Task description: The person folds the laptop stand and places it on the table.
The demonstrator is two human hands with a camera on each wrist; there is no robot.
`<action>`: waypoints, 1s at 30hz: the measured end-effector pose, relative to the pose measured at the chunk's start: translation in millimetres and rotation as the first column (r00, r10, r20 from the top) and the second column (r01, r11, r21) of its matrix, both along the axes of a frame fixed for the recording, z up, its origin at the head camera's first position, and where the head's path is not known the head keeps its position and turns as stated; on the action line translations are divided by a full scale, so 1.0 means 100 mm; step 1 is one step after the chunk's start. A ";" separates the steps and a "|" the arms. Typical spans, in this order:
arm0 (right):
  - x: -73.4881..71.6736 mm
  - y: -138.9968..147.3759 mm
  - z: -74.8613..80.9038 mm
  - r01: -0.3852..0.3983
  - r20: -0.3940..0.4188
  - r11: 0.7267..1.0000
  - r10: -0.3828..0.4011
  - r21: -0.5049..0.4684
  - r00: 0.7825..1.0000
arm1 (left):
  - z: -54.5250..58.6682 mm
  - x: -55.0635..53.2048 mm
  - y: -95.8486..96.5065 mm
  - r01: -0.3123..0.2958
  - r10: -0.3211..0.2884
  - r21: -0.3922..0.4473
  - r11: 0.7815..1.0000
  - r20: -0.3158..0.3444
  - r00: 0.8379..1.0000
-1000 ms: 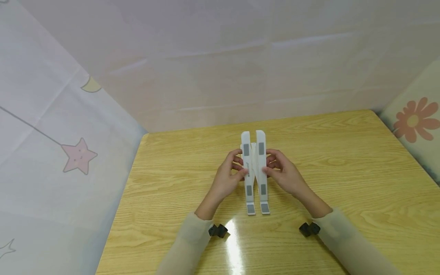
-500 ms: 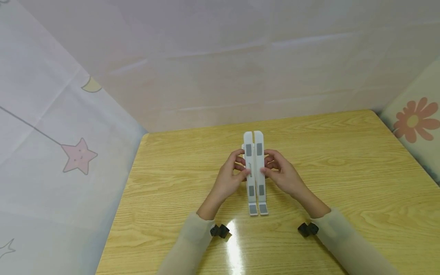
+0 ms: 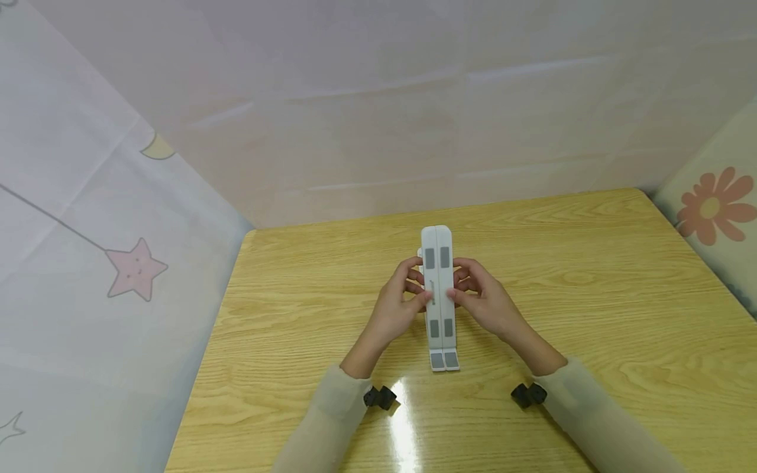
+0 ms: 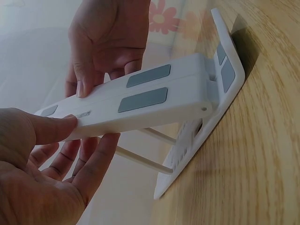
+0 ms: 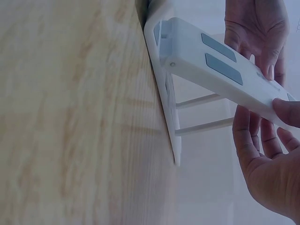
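Note:
A white folding laptop stand (image 3: pixel 439 289) with grey rubber pads stands on the table, its two long bars lying side by side and touching. My left hand (image 3: pixel 395 303) pinches the left bar, thumb on top and fingers underneath. On the opposite side my right hand (image 3: pixel 486 302) pinches the right bar in the same way. In the left wrist view the bars of the stand (image 4: pixel 140 101) slope up from a hinge at the base. Thin support rods (image 5: pixel 204 124) run beneath them to the base in the right wrist view. Part of the fingers is hidden behind the bars.
The wood-grain table (image 3: pixel 319 282) reaches back to a pale cloth backdrop (image 3: pixel 367 131). Side cloths carry a pink star (image 3: pixel 137 269) and a red flower (image 3: pixel 711 207). A small black device sits at each sleeve cuff.
The two bars of the laptop stand have come together, closing the gap between them. Both hands have moved slightly inward with them, keeping their grip.

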State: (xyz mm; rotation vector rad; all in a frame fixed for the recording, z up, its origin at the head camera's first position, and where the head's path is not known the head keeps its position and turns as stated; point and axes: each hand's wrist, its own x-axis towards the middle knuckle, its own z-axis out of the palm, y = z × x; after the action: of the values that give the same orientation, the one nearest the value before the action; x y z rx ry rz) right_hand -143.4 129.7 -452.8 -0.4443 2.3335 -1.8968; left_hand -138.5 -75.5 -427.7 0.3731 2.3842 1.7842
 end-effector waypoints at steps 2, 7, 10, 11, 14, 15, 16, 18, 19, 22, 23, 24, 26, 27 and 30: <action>0.00 0.00 0.00 0.000 -0.003 1.000 0.000 0.001 1.000 | -0.07 -0.03 -0.01 -0.001 0.001 0.002 1.000 -0.002 1.000; 0.00 -0.01 -0.01 -0.009 -0.006 1.000 0.009 -0.003 1.000 | -0.12 -0.04 -0.02 -0.005 0.005 0.017 1.000 -0.009 1.000; 0.00 -0.01 -0.01 -0.011 -0.002 1.000 0.011 -0.005 1.000 | -0.12 -0.03 -0.03 -0.005 0.005 0.020 1.000 -0.010 1.000; 0.00 -0.01 -0.01 -0.010 -0.001 1.000 0.010 -0.005 1.000 | -0.12 -0.03 -0.03 -0.004 0.004 0.019 1.000 -0.011 1.000; -0.01 -0.02 -0.01 -0.007 0.003 1.000 0.007 -0.003 1.000 | -0.12 -0.04 -0.03 -0.001 0.001 0.021 1.000 -0.013 1.000; -0.01 -0.02 -0.01 -0.006 0.004 1.000 0.006 -0.002 1.000 | -0.12 -0.04 -0.03 -0.001 0.001 0.021 1.000 -0.014 1.000; -0.01 -0.02 -0.01 -0.005 0.004 1.000 0.005 -0.001 1.000 | -0.13 -0.04 -0.03 0.001 -0.001 0.022 1.000 -0.015 1.000; -0.01 -0.02 0.00 -0.005 0.006 1.000 0.005 0.000 1.000 | -0.13 -0.05 -0.03 0.004 -0.004 0.024 1.000 -0.017 1.000; -0.01 -0.02 0.00 -0.006 0.006 1.000 0.006 0.000 1.000 | -0.14 -0.05 -0.04 0.006 -0.005 0.027 1.000 -0.016 1.000; -0.02 -0.02 0.00 -0.007 0.005 1.000 0.007 0.001 1.000 | -0.15 -0.06 -0.04 0.008 -0.008 0.030 1.000 -0.015 1.000; -0.02 -0.02 0.00 -0.007 0.005 1.000 0.007 0.002 1.000 | -0.15 -0.06 -0.04 0.009 -0.008 0.032 0.999 -0.012 1.000; -0.02 -0.02 0.00 -0.006 0.005 1.000 0.006 0.003 1.000 | -0.16 -0.06 -0.04 0.009 -0.009 0.034 0.999 -0.010 1.000; -0.02 -0.02 0.01 -0.006 0.007 1.000 0.006 0.005 1.000 | -0.16 -0.06 -0.04 0.009 -0.009 0.036 0.999 -0.004 1.000; -0.02 -0.02 0.01 -0.005 0.008 1.000 0.005 0.006 1.000 | -0.16 -0.06 -0.04 0.009 -0.009 0.037 0.999 -0.002 1.000; -0.02 -0.03 0.02 -0.003 0.011 1.000 0.003 0.007 1.000 | -0.15 -0.07 -0.04 0.005 -0.005 0.036 0.999 0.006 1.000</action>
State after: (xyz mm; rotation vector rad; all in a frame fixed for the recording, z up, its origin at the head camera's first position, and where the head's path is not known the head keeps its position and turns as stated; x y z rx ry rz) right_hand -145.1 127.2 -451.0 -0.4355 2.3304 -1.8840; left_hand -145.1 -79.0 -443.0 0.3770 2.3469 1.8260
